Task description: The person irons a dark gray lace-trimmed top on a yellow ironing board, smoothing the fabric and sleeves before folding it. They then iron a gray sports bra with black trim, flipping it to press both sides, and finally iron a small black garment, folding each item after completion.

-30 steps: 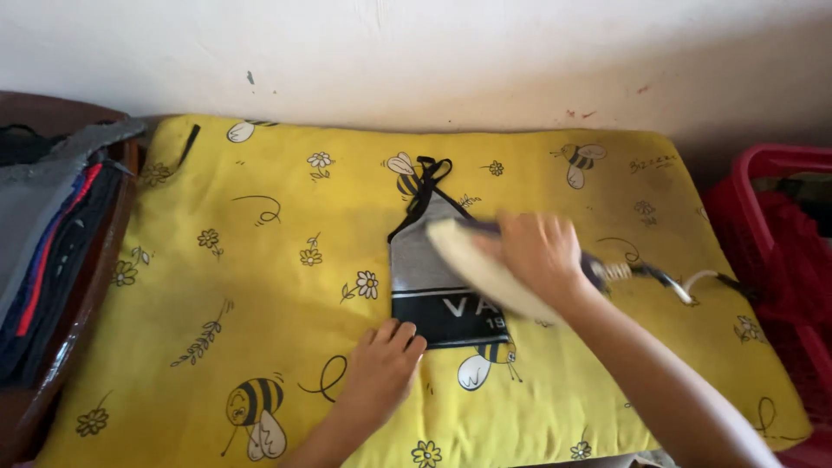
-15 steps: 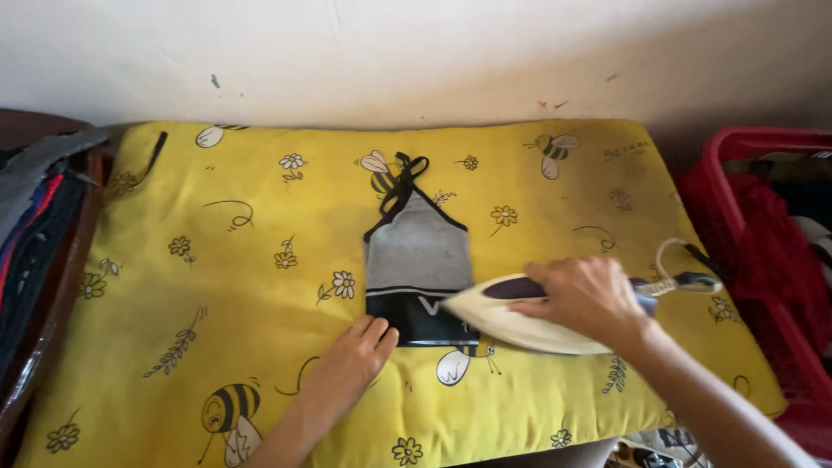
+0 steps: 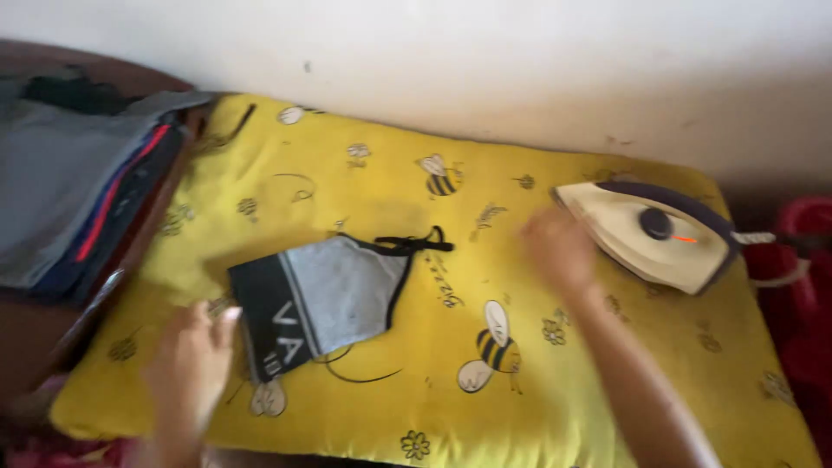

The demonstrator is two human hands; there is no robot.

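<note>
Nearest to me, my left hand lies low on the yellow cover. Its fingers are spread and hold nothing, and the tips touch the black band of the garment. The picture is blurred here, so I cannot say if they press or only rest.

The garment, grey with a black band and black strings, lies flat on the left half of the cover and is a little turned. My right hand is farther, over the middle of the cover. It is empty and the fingers are loose. It is near the iron but apart from it. The iron lies on the far right corner, next to a red basket.

I judge that the step in hand is arranging the garment, not pressing it. A next move calls for a smooth, flat cloth, and a firm grip on the iron's handle, away from the hot plate.

A clothes pile lies far left.
</note>
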